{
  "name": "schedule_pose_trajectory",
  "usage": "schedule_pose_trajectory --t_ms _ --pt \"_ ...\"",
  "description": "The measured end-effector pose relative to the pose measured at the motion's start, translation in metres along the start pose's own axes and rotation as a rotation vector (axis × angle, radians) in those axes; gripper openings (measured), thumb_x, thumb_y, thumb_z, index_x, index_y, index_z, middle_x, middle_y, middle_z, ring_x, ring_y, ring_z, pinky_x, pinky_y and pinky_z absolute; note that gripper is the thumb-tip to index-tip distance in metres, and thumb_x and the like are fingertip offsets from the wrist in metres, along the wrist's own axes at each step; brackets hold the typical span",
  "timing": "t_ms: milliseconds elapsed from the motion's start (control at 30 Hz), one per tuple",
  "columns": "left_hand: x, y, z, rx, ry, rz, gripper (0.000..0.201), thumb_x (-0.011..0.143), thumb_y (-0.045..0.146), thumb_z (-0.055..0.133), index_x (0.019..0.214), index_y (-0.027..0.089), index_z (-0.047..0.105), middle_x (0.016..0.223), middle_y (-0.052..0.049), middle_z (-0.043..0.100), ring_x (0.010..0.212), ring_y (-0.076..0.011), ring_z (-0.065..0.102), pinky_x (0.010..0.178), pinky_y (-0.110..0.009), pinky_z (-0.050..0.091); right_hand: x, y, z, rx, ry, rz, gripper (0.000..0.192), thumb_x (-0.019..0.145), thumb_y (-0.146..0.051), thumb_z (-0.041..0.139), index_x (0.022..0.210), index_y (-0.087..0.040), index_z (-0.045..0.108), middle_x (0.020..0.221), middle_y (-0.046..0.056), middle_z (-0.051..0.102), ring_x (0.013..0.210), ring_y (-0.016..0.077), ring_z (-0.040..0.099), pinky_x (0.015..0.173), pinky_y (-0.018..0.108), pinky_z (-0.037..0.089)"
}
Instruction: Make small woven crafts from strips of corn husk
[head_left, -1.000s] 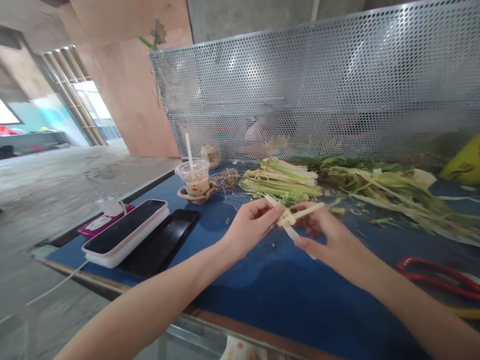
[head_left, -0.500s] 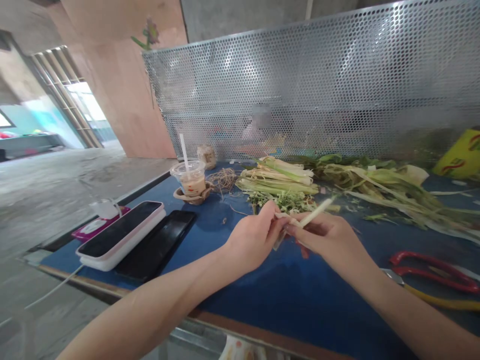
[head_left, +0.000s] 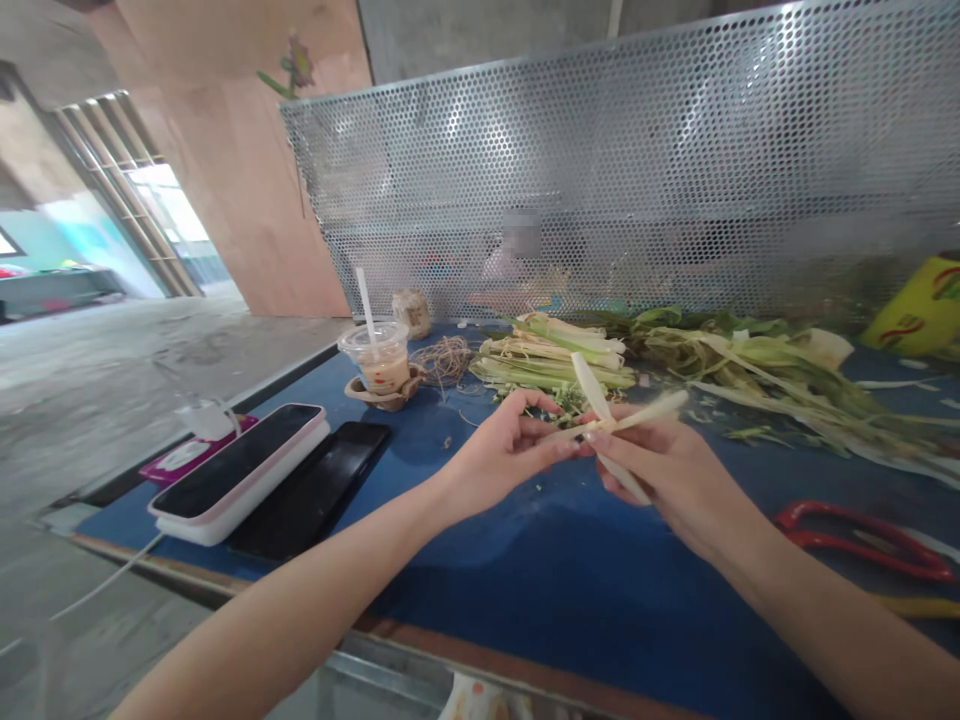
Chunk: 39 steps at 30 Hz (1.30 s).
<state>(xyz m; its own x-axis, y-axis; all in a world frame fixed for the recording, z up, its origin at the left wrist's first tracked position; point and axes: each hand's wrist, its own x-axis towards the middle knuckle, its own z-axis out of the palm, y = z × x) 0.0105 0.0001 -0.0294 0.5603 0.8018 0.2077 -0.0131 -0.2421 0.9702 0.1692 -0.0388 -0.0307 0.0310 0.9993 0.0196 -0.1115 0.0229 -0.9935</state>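
Both hands pinch pale crossed leaf strips (head_left: 611,425): left hand (head_left: 502,455), right hand (head_left: 667,470); only a first fold seems done, with green stalks (head_left: 555,360) heaped beyond the grip.

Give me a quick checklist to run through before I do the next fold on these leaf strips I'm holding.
1. Left hand pinching the leaf strips where they cross: ok.
2. Right hand gripping from the other side: ok.
3. Strip ends free, one up, one out to the right: ok.
4. Blue tabletop under the hands bare: ok.
5. Red scissors lying apart from the right forearm: ok.
6. Drink cup upright, away from the hands: ok.
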Motion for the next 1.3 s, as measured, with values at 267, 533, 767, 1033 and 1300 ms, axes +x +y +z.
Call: schedule_pose_trajectory --t_ms 267,533,767,1033,1300 --pt "-0.002 0.003 0.0 0.133 -0.025 -0.069 0.02 0.08 0.033 0.054 0.078 0.013 0.055 0.073 -0.007 0.07 0.071 -0.0146 0.065 0.071 -0.026 0.047 0.007 0.007 -0.006 0.018 0.041 -0.133 0.025 0.062 -0.033 0.071 0.075 -0.016 0.059 0.053 -0.004 0.05 0.039 0.0044 0.038 0.035 0.02 0.028" --pt "-0.006 0.009 0.001 0.14 0.01 0.022 0.018 0.082 0.03 0.05 0.072 0.014 0.051 0.074 -0.007 0.069 0.072 -0.0141 0.065 0.071 -0.026 0.048 0.008 -0.005 -0.011 0.155 0.104 -0.176 0.016 0.066 -0.027 0.07 0.067 -0.017 0.058 0.053 -0.004 0.046 0.043 0.0045 0.034 0.035 0.019 0.024" --pt "-0.009 0.02 -0.007 0.275 -0.09 -0.006 0.02 0.077 0.033 0.056 0.082 0.014 0.057 0.089 -0.008 0.066 0.081 -0.0159 0.06 0.071 -0.027 0.045 0.008 -0.002 -0.017 0.036 -0.006 -0.147 0.02 0.072 -0.039 0.062 0.079 -0.022 0.068 0.061 -0.001 0.057 0.053 0.0089 0.047 0.047 0.023 0.037" --pt "-0.005 0.001 0.019 -0.157 0.093 0.029 0.035 0.07 0.027 0.065 0.096 0.019 0.042 0.061 0.004 0.058 0.061 -0.0108 0.058 0.061 -0.024 0.046 0.0 0.006 0.0 -0.137 -0.088 -0.204 0.027 0.078 -0.04 0.055 0.099 -0.03 0.067 0.117 0.003 0.056 0.113 0.023 0.044 0.094 0.037 0.035" --pt "-0.006 0.006 0.015 -0.134 0.068 0.114 0.024 0.075 0.024 0.06 0.096 0.018 0.05 0.054 0.005 0.055 0.052 -0.0077 0.054 0.053 -0.019 0.042 0.004 0.006 -0.01 -0.052 0.085 -0.396 0.015 0.069 -0.034 0.067 0.083 -0.036 0.07 0.128 -0.003 0.046 0.123 0.0249 0.034 0.089 0.035 0.041"
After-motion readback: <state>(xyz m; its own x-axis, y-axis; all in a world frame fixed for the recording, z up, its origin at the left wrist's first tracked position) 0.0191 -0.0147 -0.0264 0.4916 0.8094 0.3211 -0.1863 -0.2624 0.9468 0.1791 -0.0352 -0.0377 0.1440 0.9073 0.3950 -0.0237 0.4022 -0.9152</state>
